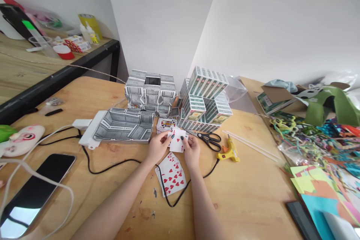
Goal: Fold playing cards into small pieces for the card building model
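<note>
Both my hands, left and right, pinch small playing cards by their sides, above the table's middle. Fanned pile just nearer me, black cable looping over it. Card-covered tray bounds my left, scissors and yellow glue gun my right. Tabletop stretches from right forearm to coloured paper.

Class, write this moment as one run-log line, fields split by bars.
left hand: holds cards | right hand: holds same cards | heart cards: fanned below, cord across | glue gun: right, on table
</note>
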A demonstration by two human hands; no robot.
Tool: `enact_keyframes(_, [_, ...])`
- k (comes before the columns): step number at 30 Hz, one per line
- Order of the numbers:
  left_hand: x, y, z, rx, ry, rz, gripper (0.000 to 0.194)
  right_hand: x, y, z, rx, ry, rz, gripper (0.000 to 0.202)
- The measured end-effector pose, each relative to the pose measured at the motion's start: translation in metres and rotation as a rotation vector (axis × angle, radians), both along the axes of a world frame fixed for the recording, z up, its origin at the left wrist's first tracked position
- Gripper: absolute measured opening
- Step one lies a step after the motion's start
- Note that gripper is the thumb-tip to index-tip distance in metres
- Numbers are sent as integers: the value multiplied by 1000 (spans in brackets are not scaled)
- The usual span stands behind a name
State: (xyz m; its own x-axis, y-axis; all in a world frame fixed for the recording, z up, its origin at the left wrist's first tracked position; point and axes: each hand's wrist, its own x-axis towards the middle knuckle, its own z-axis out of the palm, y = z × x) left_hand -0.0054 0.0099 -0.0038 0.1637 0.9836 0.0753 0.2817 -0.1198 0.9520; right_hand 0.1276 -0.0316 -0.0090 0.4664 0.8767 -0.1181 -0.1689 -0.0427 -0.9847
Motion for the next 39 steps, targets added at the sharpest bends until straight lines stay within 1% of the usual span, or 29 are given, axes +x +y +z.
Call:
enact_keyframes(4, [-1, 1, 0, -20, -28, 2, 29, 3, 0, 1, 9, -9, 48, 26])
enact_keyframes(8, [-1, 2, 1, -39, -78, 1, 29, 8, -1, 4, -9, 57, 136, 27])
enact_keyframes(10, [0, 2, 3, -68, -111, -7, 27, 10, -1, 5, -3, 75, 153, 27])
enact_keyframes(13, [1, 1, 5, -112, -135, -10, 24, 11, -1, 5, 5, 71, 144, 29])
enact_keyframes(18, [1, 1, 6, -149, -111, -19, 24, 11, -1, 4, 2, 68, 142, 26])
enact_keyframes(29, [1, 1, 5, -115, -112, -5, 23, 11, -1, 2, 4, 63, 137, 25])
enact_keyframes(34, [1, 2, 0, -98, -123, -7, 22, 10, -1, 5, 14, 55, 146, 26])
enact_keyframes(39, [1, 2, -2, -110, -140, -10, 23, 10, 0, 4, 10, 53, 143, 28])
